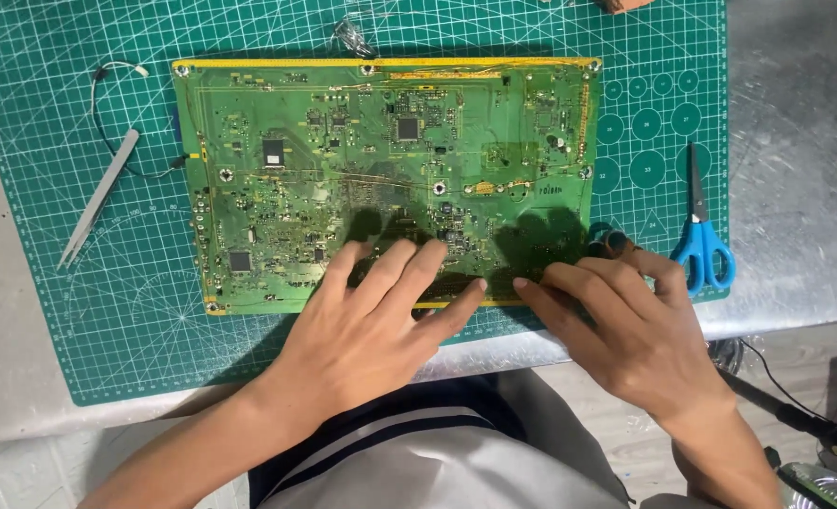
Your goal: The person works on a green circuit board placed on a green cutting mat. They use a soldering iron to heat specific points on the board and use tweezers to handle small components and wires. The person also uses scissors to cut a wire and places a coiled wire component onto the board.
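Board: a large green circuit board (385,179) is lying flat on a green cutting mat (22,85).
Left hand (366,325): fingers are spreading flat, pressing on the board's near edge.
Right hand (626,325): fingers are lying together, tips touching the board's near right corner.
Beside: blue scissors (701,236) right, tweezers (98,196) left.

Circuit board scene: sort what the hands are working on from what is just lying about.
In hand:
- green circuit board, on the cutting mat
- left hand, flat on its near edge
- right hand, at its near right corner

Lying about:
- blue-handled scissors
- tweezers
- thin black wire
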